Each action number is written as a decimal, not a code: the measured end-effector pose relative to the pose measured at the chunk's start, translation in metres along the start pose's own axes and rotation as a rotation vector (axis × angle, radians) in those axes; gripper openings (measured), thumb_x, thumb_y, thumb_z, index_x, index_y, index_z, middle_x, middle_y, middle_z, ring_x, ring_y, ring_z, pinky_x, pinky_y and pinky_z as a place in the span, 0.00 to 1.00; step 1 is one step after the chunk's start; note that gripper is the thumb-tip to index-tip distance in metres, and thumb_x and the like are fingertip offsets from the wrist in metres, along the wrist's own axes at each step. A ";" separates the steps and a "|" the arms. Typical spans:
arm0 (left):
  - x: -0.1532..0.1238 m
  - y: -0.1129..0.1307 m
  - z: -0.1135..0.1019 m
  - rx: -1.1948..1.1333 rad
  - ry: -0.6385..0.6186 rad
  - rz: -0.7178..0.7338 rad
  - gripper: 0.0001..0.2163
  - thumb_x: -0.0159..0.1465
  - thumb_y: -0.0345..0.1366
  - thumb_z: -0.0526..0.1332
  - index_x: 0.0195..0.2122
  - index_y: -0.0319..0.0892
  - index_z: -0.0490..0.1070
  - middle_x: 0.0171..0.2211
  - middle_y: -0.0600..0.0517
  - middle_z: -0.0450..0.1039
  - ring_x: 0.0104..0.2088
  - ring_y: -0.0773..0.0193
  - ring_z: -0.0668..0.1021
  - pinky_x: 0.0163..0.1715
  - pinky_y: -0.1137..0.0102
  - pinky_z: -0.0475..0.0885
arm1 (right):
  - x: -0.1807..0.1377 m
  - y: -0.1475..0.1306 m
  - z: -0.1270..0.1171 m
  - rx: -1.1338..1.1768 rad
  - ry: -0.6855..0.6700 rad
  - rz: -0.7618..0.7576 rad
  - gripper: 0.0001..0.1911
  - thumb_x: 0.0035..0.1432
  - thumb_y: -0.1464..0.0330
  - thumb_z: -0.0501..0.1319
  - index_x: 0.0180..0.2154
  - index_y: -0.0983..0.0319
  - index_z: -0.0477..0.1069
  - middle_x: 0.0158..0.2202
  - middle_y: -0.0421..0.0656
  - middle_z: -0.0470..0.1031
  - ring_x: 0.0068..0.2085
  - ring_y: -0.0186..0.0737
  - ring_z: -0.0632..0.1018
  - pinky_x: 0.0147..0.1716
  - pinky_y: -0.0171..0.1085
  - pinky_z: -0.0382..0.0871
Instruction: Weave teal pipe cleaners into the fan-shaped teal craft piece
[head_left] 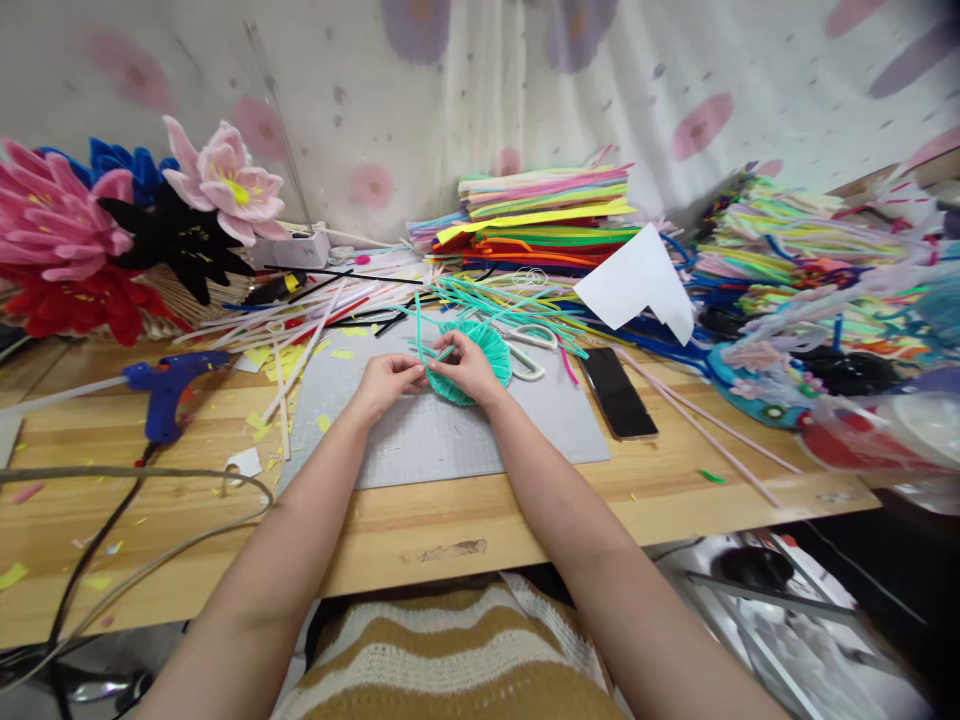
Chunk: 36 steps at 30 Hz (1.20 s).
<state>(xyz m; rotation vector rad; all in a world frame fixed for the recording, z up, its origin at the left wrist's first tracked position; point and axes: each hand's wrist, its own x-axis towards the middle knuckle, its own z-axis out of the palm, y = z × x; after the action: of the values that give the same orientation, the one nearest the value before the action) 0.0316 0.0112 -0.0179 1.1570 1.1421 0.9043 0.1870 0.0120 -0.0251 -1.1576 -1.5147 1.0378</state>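
Observation:
Over a grey cutting mat (pixel 420 440) my two hands meet on a teal pipe-cleaner piece (pixel 487 352), a ribbed, fan-shaped bundle. My left hand (pixel 386 382) is closed, pinching the near end of a loose teal stem at the bundle's left edge. My right hand (pixel 465 366) is closed over the bundle's near side, its fingers wrapped on the ribs. More loose teal pipe cleaners (pixel 510 298) lie fanned out just behind the bundle.
A blue glue gun (pixel 166 384) with its cable lies at the left. White scissors (pixel 525 350) and a dark phone (pixel 616 392) lie to the right. Stacks of coloured pipe cleaners (pixel 547 215) line the back. Pipe-cleaner flowers (pixel 135 220) stand far left. White paper (pixel 637 280).

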 end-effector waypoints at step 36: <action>0.003 0.001 0.006 -0.093 0.173 0.073 0.19 0.39 0.44 0.68 0.30 0.39 0.69 0.26 0.53 0.72 0.27 0.66 0.74 0.27 0.70 0.72 | 0.008 0.009 -0.004 0.187 0.270 0.035 0.13 0.41 0.62 0.62 0.30 0.60 0.63 0.32 0.40 0.69 0.30 0.32 0.68 0.33 0.35 0.64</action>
<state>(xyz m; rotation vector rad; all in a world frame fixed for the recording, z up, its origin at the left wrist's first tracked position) 0.0381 0.0126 -0.0174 1.0655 1.1895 1.1194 0.1915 0.0215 -0.0321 -1.1443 -1.1658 0.9800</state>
